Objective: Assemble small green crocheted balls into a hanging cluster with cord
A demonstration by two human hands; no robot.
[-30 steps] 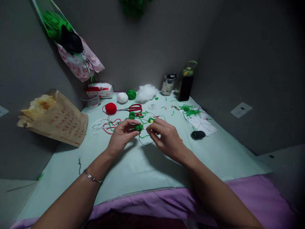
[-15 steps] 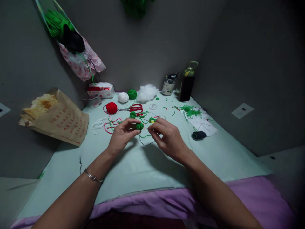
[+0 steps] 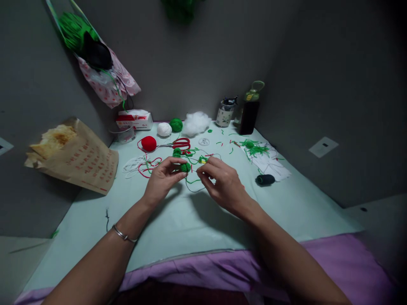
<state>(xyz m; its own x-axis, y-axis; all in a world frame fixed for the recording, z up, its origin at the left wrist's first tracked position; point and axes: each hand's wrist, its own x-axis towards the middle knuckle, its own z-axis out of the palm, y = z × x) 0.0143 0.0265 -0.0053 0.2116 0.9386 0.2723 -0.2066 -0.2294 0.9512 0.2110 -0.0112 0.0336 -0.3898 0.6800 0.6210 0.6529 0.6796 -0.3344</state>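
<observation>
Pale mint cover [image 3: 178, 228] on the table in the head view, taking up most of the lower middle of the frame, with purple fabric [image 3: 346, 258] bunched along the bottom. Dull grey walls [image 3: 318, 84] on three sides, pretty dim overall, plus a white wall plate [image 3: 323, 147] at mid right. The green knitted piece [image 3: 185, 167] is near the centre of the frame, gripped between thumb and fingers of the left hand [image 3: 163, 176]. Just beside it, the right hand [image 3: 222, 182] has its fingertips pinched together; can't tell what's in them, too small. Red yarn ball [image 3: 148, 143], red-handled scissors [image 3: 182, 143] and white fluff [image 3: 197, 123] lie around upper centre. Paper bag [image 3: 85, 163] tilts at the left, bottle [image 3: 249, 116] stands upper right of centre.
</observation>
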